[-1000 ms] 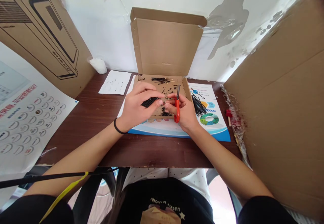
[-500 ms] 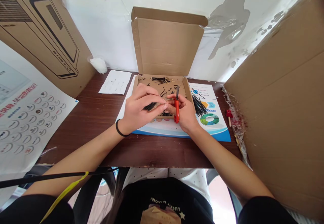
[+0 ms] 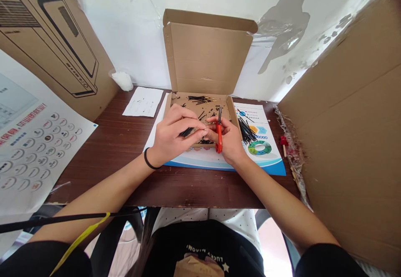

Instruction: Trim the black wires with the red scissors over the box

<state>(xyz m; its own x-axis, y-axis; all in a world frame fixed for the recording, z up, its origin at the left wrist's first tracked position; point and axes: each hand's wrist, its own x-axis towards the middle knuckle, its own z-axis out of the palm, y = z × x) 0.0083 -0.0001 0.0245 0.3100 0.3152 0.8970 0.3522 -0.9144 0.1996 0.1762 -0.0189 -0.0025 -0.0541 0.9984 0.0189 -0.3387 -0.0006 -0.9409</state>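
My left hand [image 3: 175,133] pinches something too small to make out, its fingertips meeting those of my right hand [image 3: 230,139]. A pair of scissors [image 3: 219,138] with orange-red handles is held in my right hand, blades pointing away from me. Both hands are over the front of an open cardboard box [image 3: 230,105]. Inside it, a bunch of black wires [image 3: 200,99] with gold-coloured ends lies at the back, with small black scraps around. More black wires [image 3: 187,131] are partly hidden behind my left hand.
Right of the box, another bundle of black wires [image 3: 247,130] rests on a printed poster [image 3: 272,160]. A white paper [image 3: 144,101] with a few scraps lies at the left. Large cardboard panels stand on both sides, and the raised box lid [image 3: 206,55] leans near the wall.
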